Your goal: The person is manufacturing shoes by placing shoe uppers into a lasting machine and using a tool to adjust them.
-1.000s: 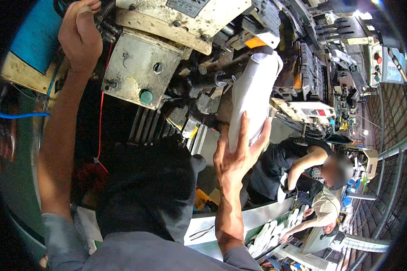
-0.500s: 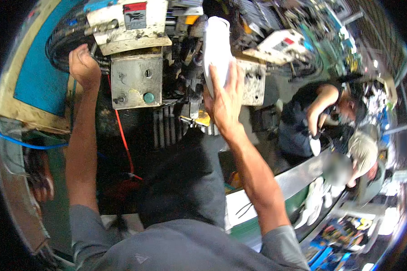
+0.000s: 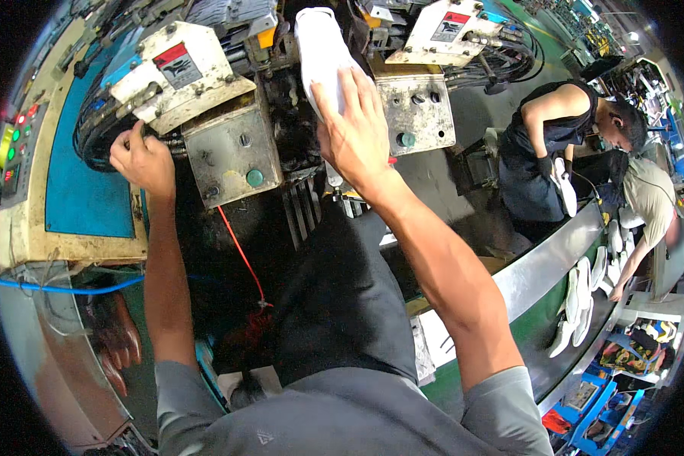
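Observation:
A white shoe (image 3: 323,49) sits upright between the two halves of a grimy machine. My right hand (image 3: 355,129) grips its near end, with the fingers laid along its top and side. What lies under the shoe is mostly hidden. At the left, my left hand (image 3: 144,159) is curled beside the machine's cream-coloured guard (image 3: 181,72) and the black hoses. Its fingertips are bent together close to a fitting on the guard; whatever they hold is too small to make out. Below that guard is a metal box with a green button (image 3: 254,178).
A second guard (image 3: 441,34) and metal box (image 3: 414,114) stand on the right. A control panel (image 3: 15,144) with lit buttons is at far left. Beyond my right arm, several white shoes (image 3: 577,300) lie on a belt; two people work there, one holding a shoe (image 3: 563,186).
The whole view has shifted, with the machine and shoe now further left and higher. My right hand stays on the shoe. My left hand stays beside the guard, its fingers more bent.

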{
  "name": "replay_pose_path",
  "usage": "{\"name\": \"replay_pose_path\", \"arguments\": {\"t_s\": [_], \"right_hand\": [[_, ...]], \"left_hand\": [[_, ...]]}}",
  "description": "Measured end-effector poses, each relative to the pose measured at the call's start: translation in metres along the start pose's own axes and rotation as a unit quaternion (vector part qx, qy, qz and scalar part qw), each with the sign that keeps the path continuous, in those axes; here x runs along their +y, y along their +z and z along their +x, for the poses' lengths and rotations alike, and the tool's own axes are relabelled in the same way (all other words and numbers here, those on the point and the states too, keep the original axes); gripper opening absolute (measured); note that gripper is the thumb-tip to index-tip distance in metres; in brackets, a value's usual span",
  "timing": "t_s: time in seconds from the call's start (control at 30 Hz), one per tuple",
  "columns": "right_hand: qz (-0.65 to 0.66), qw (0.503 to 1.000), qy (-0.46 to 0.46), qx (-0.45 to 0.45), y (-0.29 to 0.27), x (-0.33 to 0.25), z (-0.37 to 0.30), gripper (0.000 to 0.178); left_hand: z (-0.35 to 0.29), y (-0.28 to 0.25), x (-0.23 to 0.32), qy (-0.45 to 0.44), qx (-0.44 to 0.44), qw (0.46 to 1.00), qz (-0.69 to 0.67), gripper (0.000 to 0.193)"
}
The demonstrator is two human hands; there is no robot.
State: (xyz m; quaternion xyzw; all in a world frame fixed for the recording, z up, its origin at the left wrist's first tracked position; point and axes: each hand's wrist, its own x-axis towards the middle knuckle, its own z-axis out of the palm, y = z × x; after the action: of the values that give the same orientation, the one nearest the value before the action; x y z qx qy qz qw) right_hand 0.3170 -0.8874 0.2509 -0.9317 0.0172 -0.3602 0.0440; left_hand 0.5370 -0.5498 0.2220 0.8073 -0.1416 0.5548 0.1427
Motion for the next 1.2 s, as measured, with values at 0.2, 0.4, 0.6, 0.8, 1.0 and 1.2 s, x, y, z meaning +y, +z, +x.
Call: {"name": "replay_pose_path", "arguments": {"t_s": [0.2, 0.4, 0.6, 0.8, 1.0, 1.2], "right_hand": [[-0.017, 0.999, -0.024, 0.034, 0.04, 0.028, 0.07, 0.063], [-0.043, 0.997, -0.033, 0.056, 0.06, 0.041, 0.122, 0.052], [-0.081, 0.989, -0.031, 0.118, 0.053, 0.039, 0.122, 0.039], [-0.056, 0.986, -0.026, 0.157, 0.048, 0.043, 0.142, 0.034], [0.102, 0.975, -0.035, 0.192, 0.043, 0.042, 0.128, 0.04], [0.258, 0.958, 0.126, 0.017, 0.027, 0.015, -0.067, 0.051]], "left_hand": [[-0.004, 0.007, -0.001, -0.001, 0.022, 1.0, 0.017, 0.038], [0.0, 0.003, 0.0, -0.004, 0.002, 0.999, 0.032, 0.038], [0.006, -0.006, 0.011, -0.068, -0.03, 0.995, -0.065, 0.038], [0.012, -0.007, 0.004, -0.039, -0.04, 0.998, -0.03, 0.035], [0.001, 0.003, -0.006, 0.02, 0.016, 0.998, 0.054, 0.036], [0.003, 0.008, 0.001, 0.026, 0.022, 0.998, 0.049, 0.035]]}}
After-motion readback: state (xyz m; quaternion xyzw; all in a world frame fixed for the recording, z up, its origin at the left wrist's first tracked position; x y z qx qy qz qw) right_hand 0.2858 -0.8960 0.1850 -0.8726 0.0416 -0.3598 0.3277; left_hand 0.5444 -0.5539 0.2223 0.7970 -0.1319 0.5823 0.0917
